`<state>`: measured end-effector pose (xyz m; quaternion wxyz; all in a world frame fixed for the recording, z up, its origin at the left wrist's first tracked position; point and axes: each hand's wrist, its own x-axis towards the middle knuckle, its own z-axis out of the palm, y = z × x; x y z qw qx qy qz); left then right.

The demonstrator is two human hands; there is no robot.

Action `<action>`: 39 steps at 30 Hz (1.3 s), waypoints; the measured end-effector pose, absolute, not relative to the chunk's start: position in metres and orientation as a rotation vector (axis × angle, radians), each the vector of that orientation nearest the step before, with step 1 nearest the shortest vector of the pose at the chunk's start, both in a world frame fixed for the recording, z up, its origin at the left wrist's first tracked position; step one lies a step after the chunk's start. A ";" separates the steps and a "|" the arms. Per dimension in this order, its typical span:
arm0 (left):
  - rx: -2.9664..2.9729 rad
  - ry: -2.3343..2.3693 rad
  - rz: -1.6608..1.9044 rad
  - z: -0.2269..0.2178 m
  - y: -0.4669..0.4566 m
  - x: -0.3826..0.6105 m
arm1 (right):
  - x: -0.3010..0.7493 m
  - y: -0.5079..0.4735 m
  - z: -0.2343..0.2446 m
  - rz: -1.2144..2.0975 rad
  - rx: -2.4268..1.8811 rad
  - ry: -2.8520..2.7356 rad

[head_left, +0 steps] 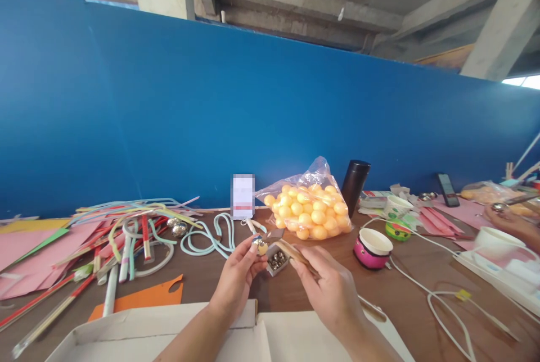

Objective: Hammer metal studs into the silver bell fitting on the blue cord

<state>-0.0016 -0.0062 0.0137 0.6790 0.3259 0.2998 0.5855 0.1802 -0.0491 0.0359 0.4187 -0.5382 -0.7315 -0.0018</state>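
Note:
My left hand pinches a shiny metal ball between thumb and fingers. In my right hand is a wooden-handled tool with a flat dark blade; its tip reaches the ball, though I cannot tell if they touch. Just below, between both hands, stands a small open box of little shiny metal pieces. Behind it lies a clear plastic bag full of orange-yellow balls. Under my forearms is a white cardboard sheet.
Straws and tubes, coloured paper and another metal ball lie left. A light-blue cord and a phone stand behind. Rightward are a black bottle, a pink cup, white cables and a co-worker's hand.

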 end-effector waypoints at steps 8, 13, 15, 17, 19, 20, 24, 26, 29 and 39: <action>0.748 0.671 1.329 0.015 -0.008 -0.002 | 0.179 -0.048 0.040 0.007 -1.297 -1.792; 0.757 0.651 1.337 0.016 -0.009 -0.001 | 0.181 -0.051 0.044 0.020 -1.271 -1.770; 0.765 0.653 1.335 0.016 -0.009 -0.001 | 0.180 -0.052 0.043 0.027 -1.279 -1.782; 0.773 0.649 1.327 0.015 -0.009 -0.002 | 0.180 -0.051 0.042 0.020 -1.290 -1.802; 0.778 0.645 1.318 0.015 -0.009 -0.002 | 0.180 -0.050 0.040 -0.010 -1.310 -1.828; 0.781 0.644 1.316 0.015 -0.009 -0.002 | 0.180 -0.050 0.039 -0.024 -1.325 -1.841; 0.782 0.659 1.324 0.014 -0.008 -0.002 | 0.180 -0.048 0.038 -0.016 -1.350 -1.830; 0.784 0.658 1.328 0.014 -0.008 -0.002 | 0.181 -0.048 0.038 0.000 -1.336 -1.805; 0.785 0.645 1.319 0.013 -0.007 -0.002 | 0.182 -0.048 0.038 -0.003 -1.355 -1.831; 0.688 0.552 1.326 0.007 -0.004 -0.004 | 0.180 -0.047 0.040 -0.040 -1.285 -1.742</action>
